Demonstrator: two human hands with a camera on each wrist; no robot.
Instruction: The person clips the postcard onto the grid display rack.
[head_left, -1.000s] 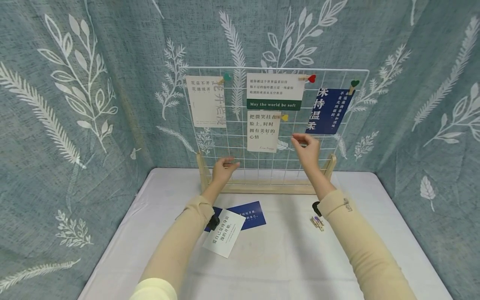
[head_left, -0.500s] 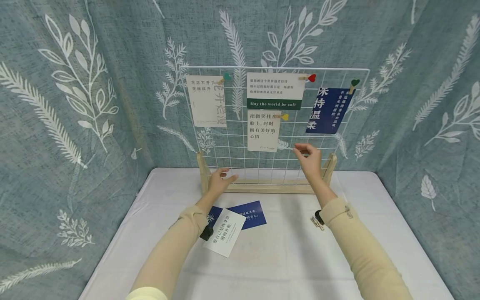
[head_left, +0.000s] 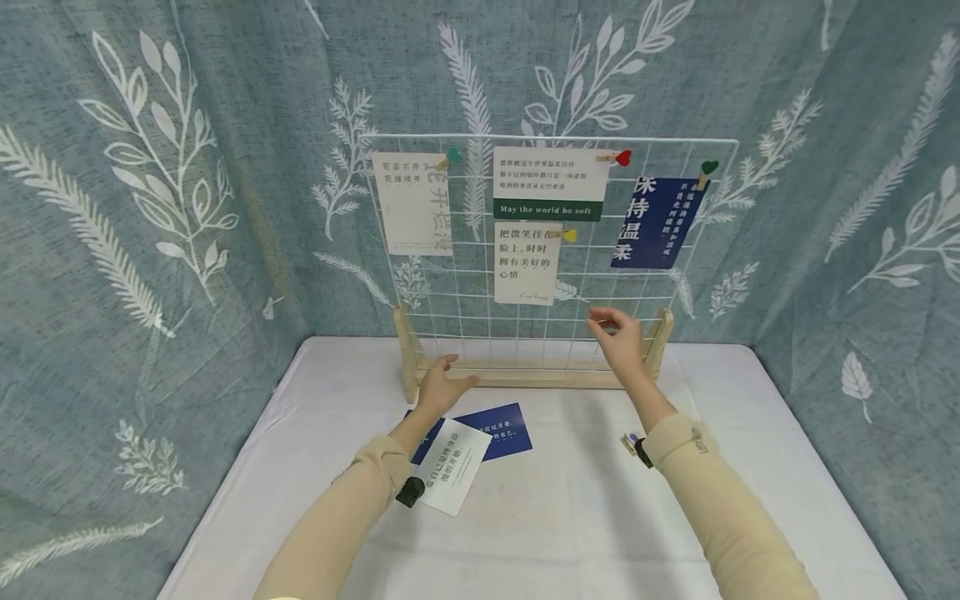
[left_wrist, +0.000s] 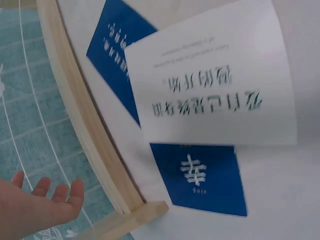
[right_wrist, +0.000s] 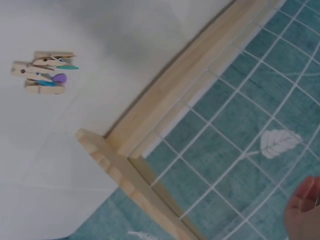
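The left hand (head_left: 444,388) is positioned in front of the lower left section of the wire grid stand (head_left: 555,379), thumb and fingers set wide, holding nothing. The right hand (head_left: 619,340) is positioned in front of the stand's lower right section, thumb and fingers curved to a narrow, empty gap. On the table (head_left: 555,517), forward of the stand's left half, a white card (head_left: 453,471) overlaps two blue cards (head_left: 512,429). Loose wooden clips (right_wrist: 45,89) lie forward of the stand's right end. Four mounted cards (head_left: 551,173) hang on the stand's grid.
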